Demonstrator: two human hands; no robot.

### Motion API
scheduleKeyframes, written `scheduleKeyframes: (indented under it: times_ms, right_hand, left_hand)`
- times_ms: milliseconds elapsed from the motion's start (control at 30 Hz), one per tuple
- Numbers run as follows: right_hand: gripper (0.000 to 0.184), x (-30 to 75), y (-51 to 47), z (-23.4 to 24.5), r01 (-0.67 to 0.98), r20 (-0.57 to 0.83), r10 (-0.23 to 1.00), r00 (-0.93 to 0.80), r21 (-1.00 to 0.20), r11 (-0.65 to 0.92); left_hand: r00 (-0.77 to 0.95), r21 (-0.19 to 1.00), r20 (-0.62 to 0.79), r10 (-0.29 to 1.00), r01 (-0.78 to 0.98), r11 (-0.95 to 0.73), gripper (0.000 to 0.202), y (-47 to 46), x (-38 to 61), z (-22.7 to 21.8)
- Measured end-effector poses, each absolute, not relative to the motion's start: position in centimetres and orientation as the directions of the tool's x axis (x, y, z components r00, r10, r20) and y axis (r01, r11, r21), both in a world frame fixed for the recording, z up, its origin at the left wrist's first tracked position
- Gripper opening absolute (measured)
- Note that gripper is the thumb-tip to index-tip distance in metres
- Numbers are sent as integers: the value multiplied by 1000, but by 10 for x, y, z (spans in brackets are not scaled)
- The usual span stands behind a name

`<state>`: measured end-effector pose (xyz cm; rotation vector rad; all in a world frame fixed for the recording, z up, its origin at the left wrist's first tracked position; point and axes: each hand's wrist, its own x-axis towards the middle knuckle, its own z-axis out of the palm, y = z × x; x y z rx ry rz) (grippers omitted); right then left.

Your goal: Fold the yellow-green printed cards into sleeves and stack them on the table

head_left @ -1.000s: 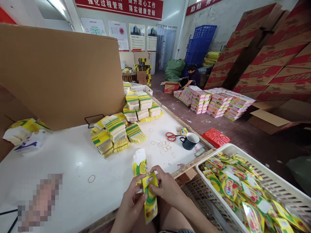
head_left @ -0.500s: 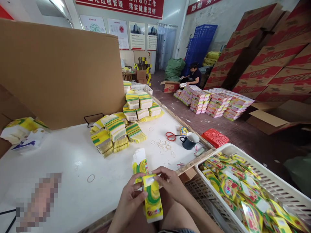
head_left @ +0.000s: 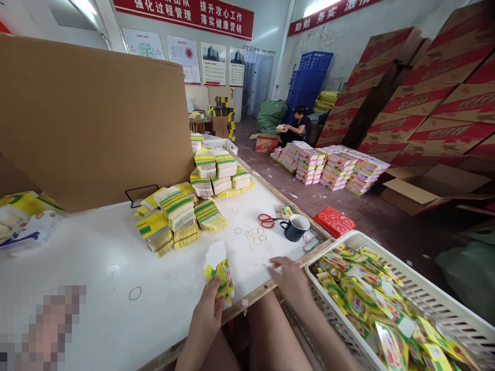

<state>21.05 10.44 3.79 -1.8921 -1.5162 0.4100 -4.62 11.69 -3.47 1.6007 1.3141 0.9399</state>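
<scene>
Carton of thin printed card, yellow and green with a white flap, lies on the smooth white table at lower centre, its near end under the left hand — whether that hand grips, I cannot tell. Right hand, blurred, hangs with fingers loosely parted over the wooden edge. At lower right, a slotted plastic basket holds a jumbled heap of folded packets; left of it stands a round dark mug, pale inside.
</scene>
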Motion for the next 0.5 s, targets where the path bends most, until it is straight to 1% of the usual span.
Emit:
scheduleKeyframes:
  times_ms: [33, 133, 233, 300, 433, 500]
  right_hand:
    - [17, 184, 112, 24, 718, 140, 961, 237, -691, -77]
    - [25, 120, 127, -9, 663, 96, 982, 161, -748, -35]
    - [33, 96, 131, -24, 613, 83, 989, 120, -790, -8]
    - [37, 94, 130, -27, 580, 82, 989, 126, -814, -6]
    - [31, 95, 124, -28, 499, 88, 983, 161, -867, -4]
    - [27, 93, 122, -27, 437, 87, 987, 135, -899, 19]
  left_hand:
    - [169, 922, 50, 984, 370, -111, 43, 115, -45, -36]
    - [165, 902, 73, 984, 411, -135, 42, 112, -43, -39]
    - [159, 892, 83, 984, 428, -145, 42, 111, -45, -40]
    - [155, 895, 86, 984, 422, -145, 43, 111, -46, -41]
    - [144, 920, 71, 987, 374, -121, 43, 112, -44, -41]
    - [129, 937, 58, 990, 336, -99, 42, 111, -44, -38]
